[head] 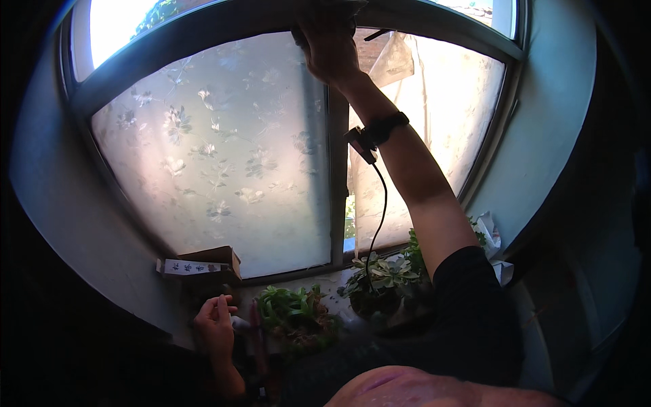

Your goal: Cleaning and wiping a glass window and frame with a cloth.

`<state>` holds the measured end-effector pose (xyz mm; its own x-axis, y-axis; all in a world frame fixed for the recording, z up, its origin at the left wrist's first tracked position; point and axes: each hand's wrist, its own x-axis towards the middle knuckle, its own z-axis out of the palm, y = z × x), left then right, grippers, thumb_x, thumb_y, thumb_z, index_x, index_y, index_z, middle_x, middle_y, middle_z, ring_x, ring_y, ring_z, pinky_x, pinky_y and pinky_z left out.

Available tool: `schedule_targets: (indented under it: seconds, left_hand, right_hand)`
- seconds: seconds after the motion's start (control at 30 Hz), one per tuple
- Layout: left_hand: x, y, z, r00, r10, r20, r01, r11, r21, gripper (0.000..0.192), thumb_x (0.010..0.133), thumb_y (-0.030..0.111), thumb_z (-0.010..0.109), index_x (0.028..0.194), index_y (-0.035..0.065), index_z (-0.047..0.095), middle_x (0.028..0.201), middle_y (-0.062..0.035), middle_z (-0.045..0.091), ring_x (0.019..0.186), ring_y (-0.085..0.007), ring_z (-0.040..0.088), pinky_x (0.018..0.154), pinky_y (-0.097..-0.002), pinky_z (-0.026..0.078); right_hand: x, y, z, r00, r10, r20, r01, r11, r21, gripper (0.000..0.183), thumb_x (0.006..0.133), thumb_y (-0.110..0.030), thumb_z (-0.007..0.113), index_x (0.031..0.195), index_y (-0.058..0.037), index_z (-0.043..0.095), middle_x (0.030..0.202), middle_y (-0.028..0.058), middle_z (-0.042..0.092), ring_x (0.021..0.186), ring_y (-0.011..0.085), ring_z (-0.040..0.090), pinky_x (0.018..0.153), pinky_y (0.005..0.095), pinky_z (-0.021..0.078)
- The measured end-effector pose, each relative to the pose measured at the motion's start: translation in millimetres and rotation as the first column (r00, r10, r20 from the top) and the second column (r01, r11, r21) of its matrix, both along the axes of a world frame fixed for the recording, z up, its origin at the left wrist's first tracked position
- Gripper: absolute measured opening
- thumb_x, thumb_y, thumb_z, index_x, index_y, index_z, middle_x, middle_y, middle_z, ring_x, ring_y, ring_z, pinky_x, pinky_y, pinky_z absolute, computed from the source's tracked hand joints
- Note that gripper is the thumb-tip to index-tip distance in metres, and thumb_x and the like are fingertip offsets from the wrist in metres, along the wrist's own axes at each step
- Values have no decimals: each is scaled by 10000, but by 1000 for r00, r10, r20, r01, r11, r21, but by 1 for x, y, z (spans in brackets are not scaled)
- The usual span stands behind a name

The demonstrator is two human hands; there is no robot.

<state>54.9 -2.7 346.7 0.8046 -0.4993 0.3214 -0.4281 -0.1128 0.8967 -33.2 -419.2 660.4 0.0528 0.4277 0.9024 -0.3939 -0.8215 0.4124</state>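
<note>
My right hand (pixel 328 43) is raised to the dark upper crossbar (pixel 224 31) of a window frame. Deep shadow covers its fingers; a greyish, cloth-like thing (pixel 351 7) shows at them, but the grip is unclear. On that wrist a black strap (pixel 386 128) carries a small device with a black cable (pixel 382 203) hanging down. Low on the left, my left hand (pixel 216 318) is held with loosely bent fingers and nothing visible in them. It is just in front of a cardboard box (pixel 235 262) with a written label, at the left end of the sill.
A frosted, flower-patterned pane (pixel 218 152) fills the left side. Over the right pane, a translucent sheet (pixel 457 117) has a loose, folded corner. Green plants (pixel 290 302) and a potted succulent (pixel 386 274) stand along the windowsill (pixel 330 285). Crumpled white paper (pixel 491 236) lies at right.
</note>
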Motion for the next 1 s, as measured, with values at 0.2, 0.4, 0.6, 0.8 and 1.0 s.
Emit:
schedule_targets:
  seconds: [0.2, 0.4, 0.6, 0.8, 1.0]
  left_hand:
    - [7, 23, -28, 988, 134, -80, -137, 990, -33, 213, 1014, 135, 571, 932, -38, 666, 870, -91, 711, 650, -128, 666, 603, -250, 515]
    - [15, 29, -28, 967, 192, -170, -207, 975, -80, 248, 1033, 185, 545, 961, -24, 656, 894, -74, 708, 699, -127, 658, 659, -262, 513]
    - [12, 13, -36, 964, 123, -236, -143, 987, -71, 221, 1021, 141, 551, 945, -37, 657, 902, -90, 709, 672, -132, 652, 652, -261, 510]
    - [12, 34, -58, 948, 143, -284, -185, 975, -124, 224, 1022, 136, 547, 936, -39, 658, 875, -88, 707, 661, -123, 639, 657, -259, 502]
    - [19, 31, -86, 931, 202, -303, -246, 963, -115, 242, 1029, 167, 547, 928, -24, 656, 862, -74, 705, 675, -112, 627, 659, -252, 487]
  right_hand:
    - [-55, -37, 40, 983, 181, -28, -165, 942, 293, 340, 877, -42, 577, 1207, -17, 654, 1099, 160, 680, 1082, 299, 630, 1036, 368, 453]
    - [-13, -56, 40, 976, -132, 174, 115, 988, 106, 330, 877, -21, 507, 1161, -25, 677, 1181, 172, 689, 1189, 343, 601, 1083, 409, 413]
    - [-53, -90, 77, 996, -37, 77, 1, 908, 418, 422, 834, 18, 530, 1251, -23, 581, 1108, 199, 703, 1157, 386, 607, 979, 431, 494]
    - [-47, -68, 64, 990, -137, -35, 141, 945, 296, 362, 800, -34, 549, 1109, -111, 720, 1088, 168, 707, 1089, 380, 627, 991, 438, 484]
    - [-43, -114, 72, 997, -71, 31, 63, 978, 201, 332, 820, -134, 586, 1110, -129, 748, 1134, 154, 707, 1118, 346, 641, 1032, 440, 471]
